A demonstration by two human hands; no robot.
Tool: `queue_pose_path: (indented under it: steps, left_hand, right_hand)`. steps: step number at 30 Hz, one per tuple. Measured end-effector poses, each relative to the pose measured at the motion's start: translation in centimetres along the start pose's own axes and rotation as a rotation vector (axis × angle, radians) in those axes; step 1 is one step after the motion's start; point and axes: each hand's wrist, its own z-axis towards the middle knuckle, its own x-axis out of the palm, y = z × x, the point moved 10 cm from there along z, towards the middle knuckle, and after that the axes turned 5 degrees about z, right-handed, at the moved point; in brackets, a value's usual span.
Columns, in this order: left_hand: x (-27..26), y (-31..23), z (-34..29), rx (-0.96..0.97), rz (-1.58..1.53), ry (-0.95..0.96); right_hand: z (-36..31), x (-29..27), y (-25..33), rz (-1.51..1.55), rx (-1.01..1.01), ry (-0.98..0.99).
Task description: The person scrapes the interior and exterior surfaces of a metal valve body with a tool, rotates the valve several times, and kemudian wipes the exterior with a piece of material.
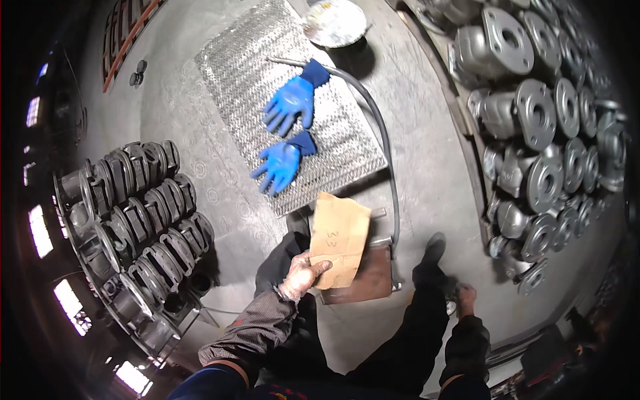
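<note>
My left hand (301, 273) grips the lower left corner of a torn piece of brown cardboard (345, 230), thumb on top, with handwritten marks on its face. Thin, shiny clear film covers part of that hand and wrist. Low on the right, beside my leg, my right hand (466, 300) is curled closed. Something pale shows at its fingers, too small to make out. Beyond the cardboard, two blue work gloves (291, 105) lie apart on a metal grating platform (233, 73). The cardboard partly hides a reddish-brown flat-topped piece (375, 275) on the floor.
A dark hose (381, 123) curves from the grating down toward the brown piece. A bucket with a stained whitish top (335, 23) stands at the far end. Flanged metal castings are stacked in rows on the left (143, 220) and on the right (533, 117).
</note>
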Motion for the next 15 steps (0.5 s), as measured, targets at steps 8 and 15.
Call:
queue_pose_path:
  steps: [8, 15]
  left_hand:
    - [-2.9, -3.9, 4.8, 0.054, -0.194, -0.088]
    - [-8.6, -11.9, 4.7, 0.22, -0.343, -0.182]
  right_hand:
    - [0.0, -1.3, 46.1, 0.508, -0.627, 0.118]
    - [4.5, 8.7, 75.8, 0.746, -0.55, 0.213]
